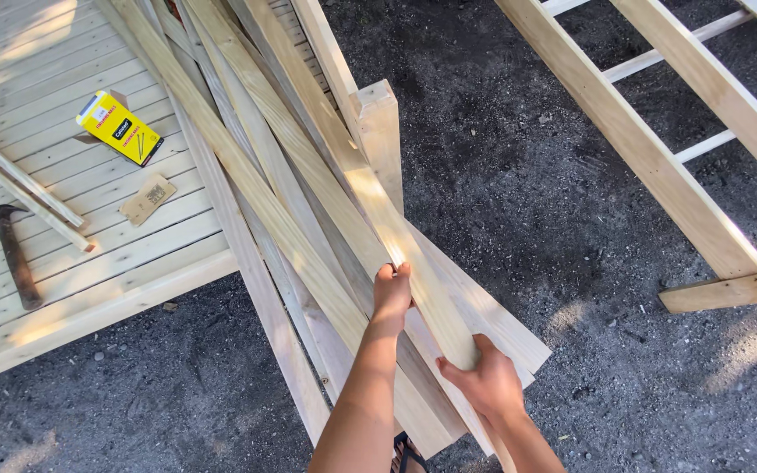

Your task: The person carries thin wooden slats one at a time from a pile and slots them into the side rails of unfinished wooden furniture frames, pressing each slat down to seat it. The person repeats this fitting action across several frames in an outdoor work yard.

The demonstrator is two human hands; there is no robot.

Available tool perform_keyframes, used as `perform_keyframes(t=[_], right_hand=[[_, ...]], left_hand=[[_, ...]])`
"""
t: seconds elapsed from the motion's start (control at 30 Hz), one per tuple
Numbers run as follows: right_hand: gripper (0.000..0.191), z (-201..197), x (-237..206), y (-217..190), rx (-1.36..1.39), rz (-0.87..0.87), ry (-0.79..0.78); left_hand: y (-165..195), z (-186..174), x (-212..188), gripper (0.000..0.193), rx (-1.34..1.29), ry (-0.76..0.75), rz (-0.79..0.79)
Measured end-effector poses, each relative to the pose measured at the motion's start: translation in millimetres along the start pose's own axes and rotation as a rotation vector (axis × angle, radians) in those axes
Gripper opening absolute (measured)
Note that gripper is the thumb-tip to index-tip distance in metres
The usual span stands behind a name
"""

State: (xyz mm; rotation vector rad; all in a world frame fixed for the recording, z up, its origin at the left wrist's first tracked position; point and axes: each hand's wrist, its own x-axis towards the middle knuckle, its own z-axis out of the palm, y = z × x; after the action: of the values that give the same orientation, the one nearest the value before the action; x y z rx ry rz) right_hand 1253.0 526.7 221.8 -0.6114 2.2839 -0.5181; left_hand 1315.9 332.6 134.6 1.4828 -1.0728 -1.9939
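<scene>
Both hands, the left hand (391, 296) and the right hand (486, 382), are closing around the near end of a long pale wooden slat (370, 197) lying atop the board stack (265, 228), likely light, stiff and splintery, best gripped along its edges.

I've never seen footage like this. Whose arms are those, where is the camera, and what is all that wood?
The single picture comes from a camera worn on a person's head, looking down, so the arms are their own. The left hand and the right hand both grip one pale wooden slat atop a slanted pile of slats. To the left is a slatted wooden deck with a hammer, a yellow box and a small card. A wooden frame lies on the dark gravel to the right.
</scene>
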Motion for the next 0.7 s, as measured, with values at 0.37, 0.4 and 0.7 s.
perform_keyframes(t=[0.37,0.4,0.7], right_hand=[[0.077,-67,-1,8,-0.160,-0.177,-0.083],[0.075,-75,-1,3,-0.186,-0.201,-0.079],[0.065,-177,-50,9,-0.400,-0.451,0.177]], left_hand=[[47,5,-43,0.066,-0.476,-0.129,-0.150],[53,7,-47,0.071,-0.494,-0.118,-0.156],[46,49,-126,0.044,-0.568,-0.121,-0.141]])
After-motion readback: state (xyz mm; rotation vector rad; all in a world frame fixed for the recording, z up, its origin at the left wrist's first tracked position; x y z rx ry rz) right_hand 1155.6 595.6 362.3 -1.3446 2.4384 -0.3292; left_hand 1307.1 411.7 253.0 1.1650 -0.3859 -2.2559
